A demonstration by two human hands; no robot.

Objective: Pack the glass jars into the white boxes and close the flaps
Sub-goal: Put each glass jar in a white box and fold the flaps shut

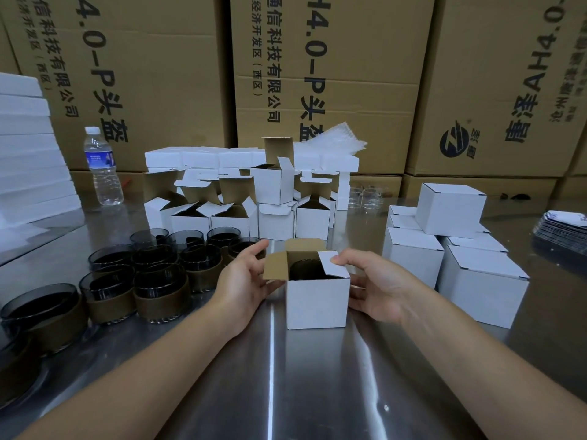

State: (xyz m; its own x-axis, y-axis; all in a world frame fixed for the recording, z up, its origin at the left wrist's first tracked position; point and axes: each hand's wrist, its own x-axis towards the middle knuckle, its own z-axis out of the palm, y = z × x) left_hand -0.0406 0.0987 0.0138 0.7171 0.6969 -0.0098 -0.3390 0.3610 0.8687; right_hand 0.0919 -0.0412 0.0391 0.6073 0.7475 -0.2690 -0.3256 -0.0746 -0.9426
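Observation:
A small white box [316, 301] stands on the steel table in front of me with its top flaps open. A dark glass jar [306, 269] sits inside it, only its rim showing. My left hand [246, 281] holds the box's left side, fingers by the brown inner face of the left flap. My right hand [373, 282] cups the right side and its thumb presses the white right flap inward over the jar. Several dark jars with brown sleeves [158, 281] stand at the left.
Several open white boxes [235, 214] stand behind the work spot, and closed white boxes [451, 236] are stacked at the right. A water bottle [103, 166] stands at the back left beside white foam slabs [28, 160]. Big cardboard cartons [333, 74] wall the back.

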